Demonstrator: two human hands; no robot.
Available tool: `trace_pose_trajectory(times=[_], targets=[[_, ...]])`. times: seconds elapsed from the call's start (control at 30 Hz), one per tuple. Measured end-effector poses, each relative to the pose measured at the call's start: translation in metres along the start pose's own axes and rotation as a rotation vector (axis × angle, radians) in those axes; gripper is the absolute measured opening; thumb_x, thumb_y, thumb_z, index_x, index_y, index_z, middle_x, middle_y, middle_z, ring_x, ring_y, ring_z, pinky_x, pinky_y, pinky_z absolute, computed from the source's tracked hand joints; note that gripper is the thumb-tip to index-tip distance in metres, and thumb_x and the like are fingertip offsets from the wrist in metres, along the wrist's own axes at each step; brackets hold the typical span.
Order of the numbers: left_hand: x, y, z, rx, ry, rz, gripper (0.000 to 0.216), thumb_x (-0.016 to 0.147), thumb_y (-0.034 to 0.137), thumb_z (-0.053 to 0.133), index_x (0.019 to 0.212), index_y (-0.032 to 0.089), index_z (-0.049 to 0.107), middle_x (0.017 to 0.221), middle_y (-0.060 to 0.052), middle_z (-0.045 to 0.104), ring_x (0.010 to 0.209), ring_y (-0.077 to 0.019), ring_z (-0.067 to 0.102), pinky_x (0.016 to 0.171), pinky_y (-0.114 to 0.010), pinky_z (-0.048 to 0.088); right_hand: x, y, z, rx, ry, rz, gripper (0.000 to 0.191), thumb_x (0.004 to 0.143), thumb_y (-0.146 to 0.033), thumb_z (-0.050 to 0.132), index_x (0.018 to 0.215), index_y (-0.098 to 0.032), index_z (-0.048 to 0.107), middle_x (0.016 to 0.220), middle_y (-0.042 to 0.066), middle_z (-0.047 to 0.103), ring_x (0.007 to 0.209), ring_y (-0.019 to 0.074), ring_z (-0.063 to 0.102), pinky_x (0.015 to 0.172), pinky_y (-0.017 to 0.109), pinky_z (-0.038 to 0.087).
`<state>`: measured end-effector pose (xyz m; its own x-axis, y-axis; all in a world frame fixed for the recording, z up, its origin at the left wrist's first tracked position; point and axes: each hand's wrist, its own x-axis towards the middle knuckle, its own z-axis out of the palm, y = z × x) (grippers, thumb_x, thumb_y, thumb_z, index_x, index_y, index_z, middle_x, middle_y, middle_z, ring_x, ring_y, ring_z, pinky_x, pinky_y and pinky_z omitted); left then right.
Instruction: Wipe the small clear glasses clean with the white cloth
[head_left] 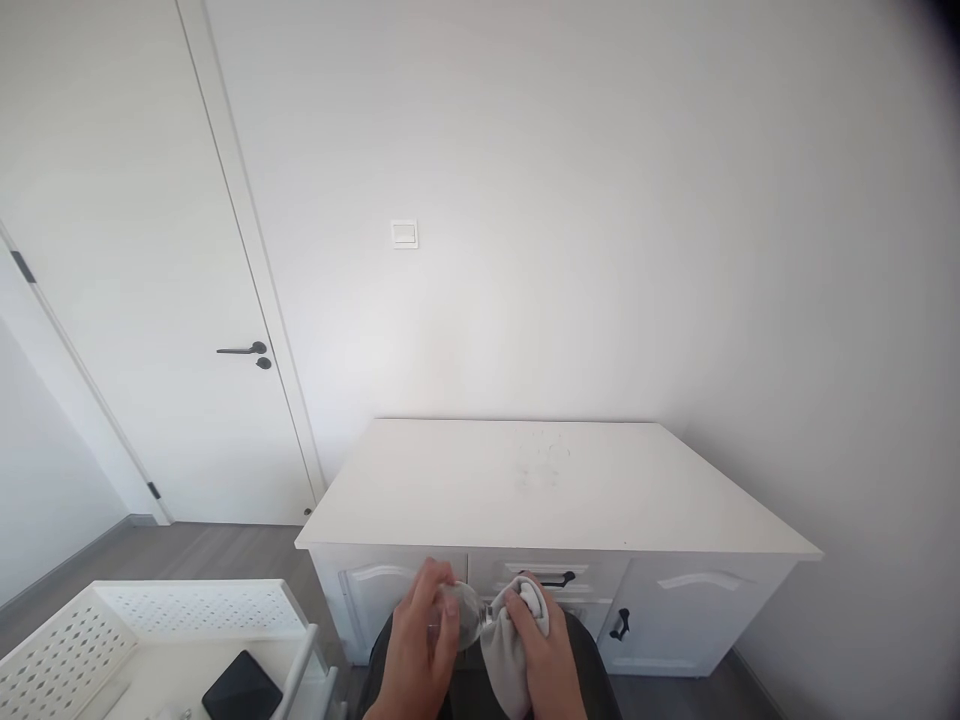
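Note:
My left hand [426,630] is wrapped around the bowl of a clear wine glass [469,614], which lies on its side in front of my lap. The narrow stem points to the right, into a light grey cloth [504,650]. My right hand [538,632] is closed on this cloth, bunched around the foot end of the glass. The foot itself is hidden in the folds, and the loose end of the cloth hangs down over my dark trousers.
A white cabinet [465,490] with faint marks on its top stands ahead against the wall. At lower left, a white cart [300,660] with perforated sides carries a black flat object [241,688]. A closed door [150,300] is at left.

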<state>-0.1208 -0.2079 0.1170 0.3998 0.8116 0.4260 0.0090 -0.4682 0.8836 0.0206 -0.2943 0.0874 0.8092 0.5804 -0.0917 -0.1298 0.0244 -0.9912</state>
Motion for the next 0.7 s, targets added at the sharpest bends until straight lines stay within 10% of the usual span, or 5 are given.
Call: trace_pose_trajectory(times=[0.2,0.43,0.7], targets=[[-0.005,0.014,0.022,-0.351,-0.026,-0.535,0.045,0.095,0.065,0.045,0.087,0.021,0.054,0.066,0.003,0.06,0.032,-0.0046,0.03,0.034,-0.018,0.017,-0.023,0.001,-0.009,-0.172,-0.038,-0.611,0.028,0.086,-0.052,0.067,0.083,-0.024,0.07,0.082,0.01,0.067,0.075,0.0258,0.065,0.068,0.035,0.054],[-0.01,0.024,0.007,0.075,0.095,0.082,0.042,0.095,0.06,0.048,0.089,0.022,0.067,0.079,-0.007,0.063,0.072,-0.0213,0.059,0.07,-0.031,0.049,0.006,0.003,-0.004,0.019,-0.156,0.102,0.048,0.073,-0.061,0.076,0.096,-0.02,0.073,0.095,0.01,0.075,0.091,0.0316,0.07,0.073,0.036,0.06],[0.007,-0.01,0.01,-0.327,-0.186,-0.85,0.056,0.085,0.073,0.046,0.092,0.019,0.06,0.06,0.0,0.063,0.033,-0.0048,0.021,0.036,-0.02,0.007,-0.018,-0.003,-0.009,-0.144,-0.161,-0.841,0.021,0.089,-0.043,0.066,0.08,-0.024,0.068,0.069,0.005,0.063,0.059,0.0187,0.058,0.058,0.028,0.049]])
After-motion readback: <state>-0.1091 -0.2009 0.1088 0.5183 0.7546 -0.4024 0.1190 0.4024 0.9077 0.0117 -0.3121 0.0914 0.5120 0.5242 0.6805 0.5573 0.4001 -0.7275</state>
